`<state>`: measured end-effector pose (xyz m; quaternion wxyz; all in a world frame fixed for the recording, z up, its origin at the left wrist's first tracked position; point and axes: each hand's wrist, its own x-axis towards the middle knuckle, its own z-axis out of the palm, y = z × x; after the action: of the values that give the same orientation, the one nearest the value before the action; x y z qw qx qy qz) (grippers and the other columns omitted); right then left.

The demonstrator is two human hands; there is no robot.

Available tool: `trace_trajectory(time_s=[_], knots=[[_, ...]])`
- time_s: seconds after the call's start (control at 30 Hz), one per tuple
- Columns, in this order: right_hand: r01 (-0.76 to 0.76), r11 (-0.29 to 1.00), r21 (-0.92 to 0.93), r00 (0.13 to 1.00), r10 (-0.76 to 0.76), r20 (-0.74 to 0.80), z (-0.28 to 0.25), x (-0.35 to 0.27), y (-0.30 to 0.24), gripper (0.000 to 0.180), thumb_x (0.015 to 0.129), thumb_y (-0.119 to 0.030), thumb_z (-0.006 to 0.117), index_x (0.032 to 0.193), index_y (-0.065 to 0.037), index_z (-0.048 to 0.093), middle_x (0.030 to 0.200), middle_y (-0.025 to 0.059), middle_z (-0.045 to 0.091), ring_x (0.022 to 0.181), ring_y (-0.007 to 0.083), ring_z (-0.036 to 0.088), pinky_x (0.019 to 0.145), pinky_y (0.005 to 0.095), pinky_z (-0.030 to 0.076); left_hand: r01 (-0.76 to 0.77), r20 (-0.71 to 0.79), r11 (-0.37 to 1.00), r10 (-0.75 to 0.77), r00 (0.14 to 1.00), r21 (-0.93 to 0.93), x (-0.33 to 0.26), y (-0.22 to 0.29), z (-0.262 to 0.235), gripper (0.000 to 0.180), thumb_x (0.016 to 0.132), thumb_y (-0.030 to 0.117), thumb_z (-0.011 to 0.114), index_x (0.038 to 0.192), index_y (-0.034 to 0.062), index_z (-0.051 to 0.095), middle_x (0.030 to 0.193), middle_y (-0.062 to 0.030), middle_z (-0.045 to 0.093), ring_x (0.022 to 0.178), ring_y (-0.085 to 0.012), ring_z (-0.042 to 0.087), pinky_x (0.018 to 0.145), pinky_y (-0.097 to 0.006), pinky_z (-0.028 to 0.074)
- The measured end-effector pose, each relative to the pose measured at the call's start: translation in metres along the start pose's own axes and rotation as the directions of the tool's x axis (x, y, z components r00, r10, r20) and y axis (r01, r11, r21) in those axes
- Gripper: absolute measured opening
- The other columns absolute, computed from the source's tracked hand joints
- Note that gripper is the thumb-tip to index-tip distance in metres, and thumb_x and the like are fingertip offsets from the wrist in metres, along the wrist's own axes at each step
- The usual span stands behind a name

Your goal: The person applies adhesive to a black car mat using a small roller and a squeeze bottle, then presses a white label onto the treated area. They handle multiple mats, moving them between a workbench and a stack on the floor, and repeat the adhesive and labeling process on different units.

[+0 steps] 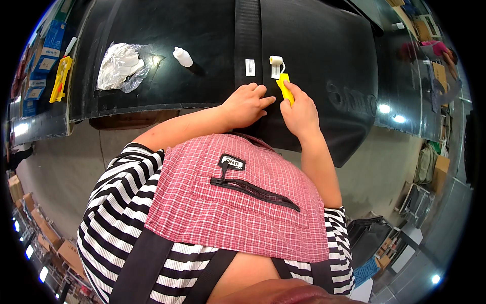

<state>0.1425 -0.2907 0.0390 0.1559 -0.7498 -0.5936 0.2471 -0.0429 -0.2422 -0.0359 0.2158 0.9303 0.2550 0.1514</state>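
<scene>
My right hand [302, 112] is closed round the yellow handle of a small paint-style roller [285, 87]. Its white roller head rests on or just above a black rubber-like sheet [324, 61], beside a small white label. My left hand [247, 106] lies at the near end of a ribbed black strip [247, 30], palm down, with its fingers loosely spread and nothing visible in them. One finger points toward the roller handle without plainly touching it. Just beyond this hand, another white printed label [250, 67] lies on the strip.
Left of the strip stand a white squeeze bottle [183, 57] and a clear plastic bag of white cloth-like items [120, 67]. A yellow tool [61, 78] and blue boxes [50, 45] are at the far left. Another person [440, 49] in pink works at the far right.
</scene>
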Motion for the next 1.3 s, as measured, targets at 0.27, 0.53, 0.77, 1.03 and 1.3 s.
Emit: trace_trajectory(time_s=[0.27,0.53,0.77,1.03,1.3], knots=[[0.079,0.834,0.545,0.969,0.064,-0.239,-0.012,-0.004,0.029,0.049,0.097,-0.007,0.059,0.145,-0.003,0.052,0.098,0.0076,0.063,0.073,0.0127,0.062,0.068,0.0264,0.051,-0.035,0.005,0.998,0.035,0.999,-0.059,0.001,0.000,0.000,0.046,0.083,0.021,0.078,0.128,0.0142,0.069,0.105,-0.0087,0.059,0.101,-0.0275,0.056,0.091,-0.039,0.047],[-0.003,0.511,0.860,0.974,0.197,-0.113,-0.041,-0.057,0.086,0.044,0.097,-0.009,0.063,0.138,0.002,0.053,0.086,0.0024,0.059,0.062,0.0066,0.052,0.060,0.0186,0.044,0.394,0.003,0.628,-0.529,0.848,-0.671,-0.051,-0.003,-0.037,0.014,0.091,0.017,0.072,0.100,0.0068,0.076,0.099,-0.0093,0.062,0.084,-0.0197,0.065,0.077,-0.034,0.055],[0.033,0.427,0.904,0.921,-0.365,0.139,0.006,-0.031,0.010,0.059,0.091,-0.010,0.057,0.148,0.004,0.045,0.106,0.0079,0.062,0.083,0.0104,0.059,0.075,0.0218,0.048,0.165,0.092,0.162,-0.385,0.918,-0.973,-0.059,0.013,-0.046,0.025,0.100,0.021,0.068,0.117,0.0024,0.068,0.113,-0.0062,0.069,0.106,-0.0140,0.063,0.095,-0.032,0.051],[0.286,0.631,0.721,0.743,-0.621,0.249,0.098,0.020,-0.080,0.050,0.092,-0.003,0.062,0.141,-0.003,0.051,0.116,0.0149,0.064,0.103,0.0238,0.065,0.092,0.0328,0.051,0.126,0.120,-0.065,-0.859,0.498,-0.990,-0.122,0.011,-0.044,0.038,0.104,0.025,0.062,0.134,0.0020,0.057,0.116,-0.0070,0.067,0.102,-0.0139,0.065,0.091,-0.029,0.053],[0.541,0.721,0.434,0.801,-0.599,-0.002,0.184,0.028,-0.111,0.057,0.093,-0.008,0.060,0.146,0.003,0.042,0.133,0.0274,0.054,0.122,0.0419,0.055,0.104,0.0448,0.047,0.226,-0.157,0.310,-0.843,0.515,-0.923,-0.154,-0.036,-0.034,0.044,0.099,0.010,0.061,0.141,-0.0019,0.054,0.129,-0.0105,0.064,0.116,-0.0177,0.061,0.102,-0.031,0.049]])
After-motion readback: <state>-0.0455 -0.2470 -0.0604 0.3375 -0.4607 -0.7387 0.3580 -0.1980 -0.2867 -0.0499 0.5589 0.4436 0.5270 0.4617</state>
